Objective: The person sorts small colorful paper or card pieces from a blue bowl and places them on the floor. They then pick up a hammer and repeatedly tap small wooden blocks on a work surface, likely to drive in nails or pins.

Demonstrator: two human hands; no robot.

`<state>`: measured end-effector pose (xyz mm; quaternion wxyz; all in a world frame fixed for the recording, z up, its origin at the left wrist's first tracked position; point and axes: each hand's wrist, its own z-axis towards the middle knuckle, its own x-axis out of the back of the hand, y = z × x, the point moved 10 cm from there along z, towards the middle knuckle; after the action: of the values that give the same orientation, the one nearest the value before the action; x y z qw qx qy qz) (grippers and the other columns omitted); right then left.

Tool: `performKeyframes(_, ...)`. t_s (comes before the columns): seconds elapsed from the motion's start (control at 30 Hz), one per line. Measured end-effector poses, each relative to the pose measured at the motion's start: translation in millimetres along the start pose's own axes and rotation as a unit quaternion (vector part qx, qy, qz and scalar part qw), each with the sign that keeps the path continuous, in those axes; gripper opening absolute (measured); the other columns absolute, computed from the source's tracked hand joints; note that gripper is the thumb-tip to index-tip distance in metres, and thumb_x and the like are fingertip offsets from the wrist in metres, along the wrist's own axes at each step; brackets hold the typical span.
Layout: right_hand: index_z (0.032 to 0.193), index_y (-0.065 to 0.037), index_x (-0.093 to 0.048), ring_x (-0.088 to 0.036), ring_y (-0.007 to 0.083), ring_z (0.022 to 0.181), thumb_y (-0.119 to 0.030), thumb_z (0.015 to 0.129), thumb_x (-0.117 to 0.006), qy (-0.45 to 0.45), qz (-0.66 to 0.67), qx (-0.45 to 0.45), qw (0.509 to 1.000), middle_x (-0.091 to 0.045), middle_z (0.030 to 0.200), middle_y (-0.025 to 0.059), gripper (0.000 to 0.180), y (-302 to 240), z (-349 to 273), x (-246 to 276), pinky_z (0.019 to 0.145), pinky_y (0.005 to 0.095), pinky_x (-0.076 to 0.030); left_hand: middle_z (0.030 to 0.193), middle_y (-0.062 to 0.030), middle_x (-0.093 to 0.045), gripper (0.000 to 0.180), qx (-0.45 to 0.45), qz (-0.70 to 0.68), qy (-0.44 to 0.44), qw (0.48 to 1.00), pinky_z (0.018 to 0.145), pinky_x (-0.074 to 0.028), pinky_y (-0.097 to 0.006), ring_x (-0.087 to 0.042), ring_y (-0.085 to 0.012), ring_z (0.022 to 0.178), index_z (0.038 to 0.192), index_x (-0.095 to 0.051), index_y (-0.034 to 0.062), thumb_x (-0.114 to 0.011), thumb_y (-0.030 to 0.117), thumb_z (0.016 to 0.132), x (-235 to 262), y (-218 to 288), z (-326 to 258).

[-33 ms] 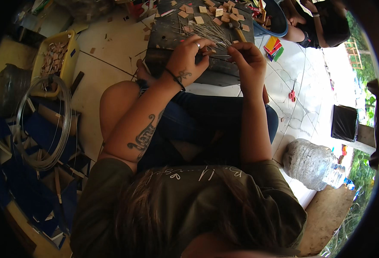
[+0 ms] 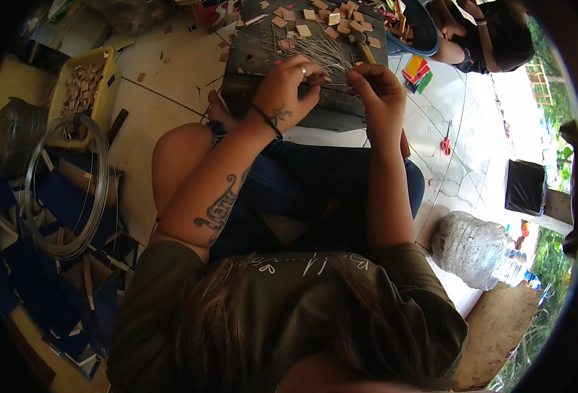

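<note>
Above a dark wooden block table (image 2: pixel 331 112), my left hand (image 2: pixel 290 92) pinches a small wooden piece (image 2: pixel 327 80), mostly covered by the fingers. My right hand (image 2: pixel 382 95) is closed, thumb against fingers, on one end of a thin wire (image 2: pixel 336 84) that reaches across to the left fingertips. Whether the wire enters the wooden piece is too small to tell. Just beyond both hands lies a loose heap of thin wires (image 2: pixel 315 51). Small square wooden pieces (image 2: pixel 303 31) are scattered on the far part of the table, near a hammer (image 2: pixel 362 48).
A yellow crate (image 2: pixel 110 98) of wooden pieces and a wire coil (image 2: pixel 28 190) lie at left. Right of the table are a blue basin (image 2: pixel 426 33), coloured cards (image 2: pixel 418 73), red-handled scissors (image 2: pixel 445 145) and a large plastic bottle (image 2: pixel 466 245). Another person (image 2: pixel 499 39) sits far right.
My left fingers have shifted slightly over the small wooden piece, so less of it shows. My right hand has barely moved.
</note>
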<state>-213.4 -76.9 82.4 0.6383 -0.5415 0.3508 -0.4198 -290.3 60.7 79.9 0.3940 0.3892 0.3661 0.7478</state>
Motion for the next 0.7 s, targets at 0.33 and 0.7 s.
performKeyframes(0.33,0.089,0.001,-0.062,-0.060,0.0058,0.076,0.000,0.080,-0.068,-0.015,-0.160,0.054,0.986,-0.065,0.083,0.0021,0.011,-9,-4,-6,0.071,0.0196,-0.048,0.084,-0.0019,-0.062,0.012,-0.073,0.214,-0.039,0.973,0.084,-0.041,-0.036,-0.055,-0.0217,0.091,0.084,-0.067,0.0095,-0.070,0.014,0.073,-10,12,-3)
performKeyframes(0.7,0.086,0.001,-0.063,-0.061,0.0057,0.075,-0.002,0.079,-0.069,-0.038,-0.192,0.045,0.980,-0.065,0.082,0.0021,0.011,-12,-5,-12,0.070,0.0190,-0.047,0.086,0.0024,-0.059,0.012,-0.080,0.229,-0.055,0.969,0.089,-0.036,-0.037,-0.053,-0.0175,0.095,0.081,-0.069,0.0132,-0.071,0.023,0.074,-10,5,-1)
